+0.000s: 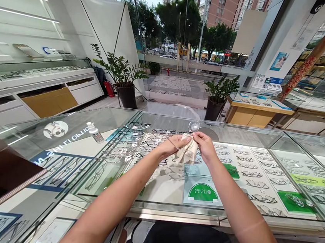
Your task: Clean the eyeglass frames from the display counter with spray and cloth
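A crumpled cream cloth (187, 151) hangs between my two hands, above the glass counter. My left hand (173, 145) is closed on its left side, thumb on top. At the upper right edge, the fingers of my right hand (204, 142) are pinched on the cloth. Just beyond my fingertips shows a clear round rim (194, 126), with a pale bent strip (188, 108) above it. Whether these belong to one object, and whether my fingers hold it, I cannot tell. Rows of eyeglasses (250, 174) lie under the glass below.
A white spray bottle (94, 133) stands on the counter to the left. Inside the case is a green and white card (203, 192). Two potted plants (126, 92) flank the glass door. A dark brown panel edge (2, 182) juts in at lower left.
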{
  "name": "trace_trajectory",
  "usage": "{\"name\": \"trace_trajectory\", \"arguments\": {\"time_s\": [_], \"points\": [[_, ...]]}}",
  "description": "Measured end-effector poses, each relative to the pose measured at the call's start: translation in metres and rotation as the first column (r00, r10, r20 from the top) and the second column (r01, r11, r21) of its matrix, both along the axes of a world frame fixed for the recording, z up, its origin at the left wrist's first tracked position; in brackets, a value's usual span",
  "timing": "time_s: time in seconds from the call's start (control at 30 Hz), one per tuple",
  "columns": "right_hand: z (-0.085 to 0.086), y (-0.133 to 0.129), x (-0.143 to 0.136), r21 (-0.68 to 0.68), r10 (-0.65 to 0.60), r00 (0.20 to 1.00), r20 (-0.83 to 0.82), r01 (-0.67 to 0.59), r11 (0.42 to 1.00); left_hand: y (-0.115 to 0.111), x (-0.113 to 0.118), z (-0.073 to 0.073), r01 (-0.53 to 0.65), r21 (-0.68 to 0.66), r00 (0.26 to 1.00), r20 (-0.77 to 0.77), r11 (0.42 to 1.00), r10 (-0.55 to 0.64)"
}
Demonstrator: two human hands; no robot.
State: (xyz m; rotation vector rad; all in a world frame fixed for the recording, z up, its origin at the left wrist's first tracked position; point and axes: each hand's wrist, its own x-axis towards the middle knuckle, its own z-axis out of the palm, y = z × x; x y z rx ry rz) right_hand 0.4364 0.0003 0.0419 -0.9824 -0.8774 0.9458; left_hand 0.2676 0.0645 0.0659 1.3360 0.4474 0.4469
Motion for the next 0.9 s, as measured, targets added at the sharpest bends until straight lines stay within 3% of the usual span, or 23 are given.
{"name": "trace_trajectory", "arguments": {"time_s": [0.13,0.3,0.57,0.9], "points": [[0.006,0.000,0.011,0.002,-0.078,0.997,0.012,0.078,0.997,0.012,-0.002,-0.006,-0.074,-0.082,0.997,0.008,0.994,0.075],[0.013,-0.006,0.012,-0.028,0.033,0.998,0.062,-0.031,0.999,0.025,-0.003,-0.005,-0.162,-0.135,0.978,0.109,0.977,0.178],[0.018,-0.012,0.013,-0.113,0.179,0.971,0.156,-0.162,0.980,0.024,-0.010,0.006,-0.077,-0.077,0.981,0.172,0.994,0.090],[0.018,-0.013,0.015,-0.283,0.316,0.949,-0.010,-0.306,0.909,0.019,-0.015,0.014,0.027,0.018,0.994,0.109,0.999,-0.029]]}}
